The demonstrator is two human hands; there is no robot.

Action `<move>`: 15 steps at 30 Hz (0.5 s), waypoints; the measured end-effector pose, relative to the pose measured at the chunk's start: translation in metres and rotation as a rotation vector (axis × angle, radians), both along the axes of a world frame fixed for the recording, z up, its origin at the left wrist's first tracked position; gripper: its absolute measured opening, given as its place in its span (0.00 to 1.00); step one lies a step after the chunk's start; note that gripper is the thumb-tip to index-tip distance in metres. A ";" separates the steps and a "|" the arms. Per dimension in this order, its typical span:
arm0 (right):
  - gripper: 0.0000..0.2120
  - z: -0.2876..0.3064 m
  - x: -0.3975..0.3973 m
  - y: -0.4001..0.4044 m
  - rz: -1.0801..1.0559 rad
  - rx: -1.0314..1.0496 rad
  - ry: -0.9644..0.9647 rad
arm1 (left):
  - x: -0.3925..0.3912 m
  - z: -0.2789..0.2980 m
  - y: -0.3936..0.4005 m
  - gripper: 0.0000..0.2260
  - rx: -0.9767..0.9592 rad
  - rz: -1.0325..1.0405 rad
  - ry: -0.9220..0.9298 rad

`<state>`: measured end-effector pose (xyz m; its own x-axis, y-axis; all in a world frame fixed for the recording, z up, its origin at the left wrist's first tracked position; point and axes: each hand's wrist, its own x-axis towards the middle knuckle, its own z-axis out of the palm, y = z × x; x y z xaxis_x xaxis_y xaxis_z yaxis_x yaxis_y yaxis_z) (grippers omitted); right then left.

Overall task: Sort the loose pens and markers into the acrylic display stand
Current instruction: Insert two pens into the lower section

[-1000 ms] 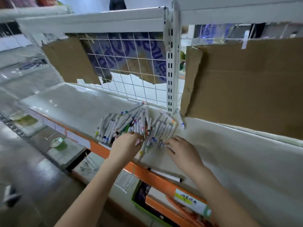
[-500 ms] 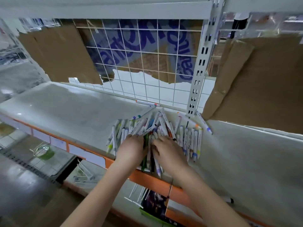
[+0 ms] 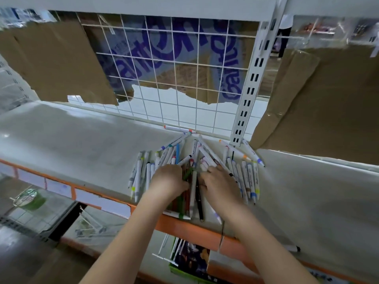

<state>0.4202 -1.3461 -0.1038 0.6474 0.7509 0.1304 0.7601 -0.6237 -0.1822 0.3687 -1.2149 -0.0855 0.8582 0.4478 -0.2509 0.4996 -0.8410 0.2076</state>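
white shelf (image 3: 82, 144) | wire grid (image 3: 174, 83) behind | cardboard (image 3: 320, 103) right | slotted upright (image 3: 249, 85)

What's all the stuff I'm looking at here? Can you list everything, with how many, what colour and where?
pile of markers: dozens, mostly white with coloured caps, on the shelf in front of the wire grid.
dark pens: a few, black, red and green, between the two hands at the shelf's front edge.
stray marker: one, white, against the foot of the grid.
shelf: one, white with an orange front edge.
wire grid: one, white, behind the shelf.
cardboard sheets: several, brown, left, centre and right.
slotted upright: one, white, right of the grid.
left hand: fingers in the pile.
right hand: fingers in the pile.
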 end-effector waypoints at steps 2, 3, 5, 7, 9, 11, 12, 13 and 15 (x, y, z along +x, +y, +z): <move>0.11 -0.002 0.000 0.002 -0.040 0.019 -0.005 | -0.002 0.000 0.006 0.11 -0.096 0.032 -0.057; 0.10 -0.002 -0.001 0.005 -0.061 0.023 -0.002 | -0.005 0.000 0.008 0.09 -0.146 0.044 -0.091; 0.11 -0.004 -0.002 0.012 -0.092 0.008 -0.020 | -0.009 0.002 0.012 0.07 -0.221 0.050 -0.152; 0.13 -0.007 -0.002 0.021 -0.110 -0.016 -0.026 | -0.013 0.003 0.015 0.08 -0.275 0.045 -0.205; 0.13 -0.009 0.002 0.030 -0.129 -0.021 0.001 | -0.015 0.004 0.018 0.07 -0.319 0.037 -0.251; 0.11 -0.009 0.008 0.037 -0.148 -0.043 0.016 | -0.016 0.005 0.021 0.06 -0.359 0.030 -0.294; 0.09 -0.008 0.012 0.040 -0.143 -0.071 0.031 | -0.017 0.007 0.022 0.05 -0.384 0.031 -0.322; 0.06 -0.006 0.015 0.042 -0.136 -0.093 0.069 | -0.017 0.008 0.022 0.05 -0.413 0.036 -0.352; 0.08 -0.001 0.023 0.042 -0.134 -0.075 0.193 | -0.017 0.013 0.023 0.04 -0.466 0.041 -0.411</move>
